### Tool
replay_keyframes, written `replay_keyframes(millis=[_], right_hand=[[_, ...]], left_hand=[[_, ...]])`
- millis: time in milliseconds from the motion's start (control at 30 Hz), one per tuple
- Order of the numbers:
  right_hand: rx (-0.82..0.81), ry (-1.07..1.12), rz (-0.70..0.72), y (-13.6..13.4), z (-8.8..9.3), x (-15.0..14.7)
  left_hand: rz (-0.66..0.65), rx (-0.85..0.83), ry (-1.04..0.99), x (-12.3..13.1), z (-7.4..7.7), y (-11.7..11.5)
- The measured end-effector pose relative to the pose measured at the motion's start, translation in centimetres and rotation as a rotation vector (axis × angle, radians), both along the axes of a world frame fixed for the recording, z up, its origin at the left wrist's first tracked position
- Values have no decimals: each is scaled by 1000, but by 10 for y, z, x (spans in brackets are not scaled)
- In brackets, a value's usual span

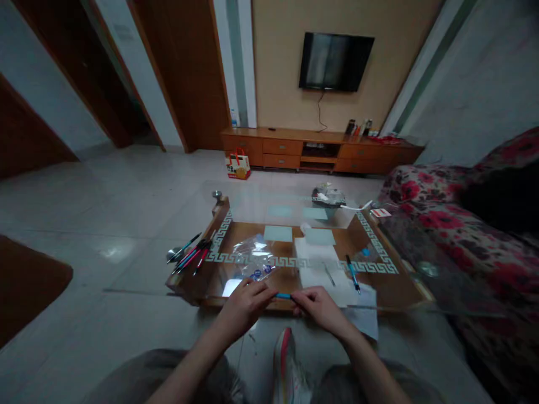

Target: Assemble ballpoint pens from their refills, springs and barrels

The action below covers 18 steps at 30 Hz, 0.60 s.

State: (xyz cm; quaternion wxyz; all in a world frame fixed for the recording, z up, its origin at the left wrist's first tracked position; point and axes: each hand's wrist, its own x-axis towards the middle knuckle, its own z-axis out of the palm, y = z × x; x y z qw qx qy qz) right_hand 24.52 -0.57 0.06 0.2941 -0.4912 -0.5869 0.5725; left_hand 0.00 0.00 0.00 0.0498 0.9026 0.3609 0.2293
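Note:
A slim blue pen barrel (283,295) is stretched between my two hands, above the near edge of the glass-topped table (261,262). My left hand (248,303) pinches its left end, and my right hand (316,306) grips the right end; the fingers hide both ends. To the right, a blue and black pen (352,274) lies on the glass beside white paper sheets (318,275). A thin pen refill or similar slender piece (329,275) rests on the paper. Crumpled clear plastic bags (255,255) lie left of the paper.
Several pens (191,257) are bunched at the table's left edge. A plastic bag (328,195) and a red-and-white card (380,212) sit toward the far right. A floral sofa (442,191) flanks the right side; a TV cabinet (282,147) stands beyond.

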Motion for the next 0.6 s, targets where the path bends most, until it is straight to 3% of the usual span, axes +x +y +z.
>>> replay_keyframes(millis=[600], right_hand=[[107, -14, 40, 1, -9, 7]], left_hand=[[16, -46, 3, -1, 0, -1]])
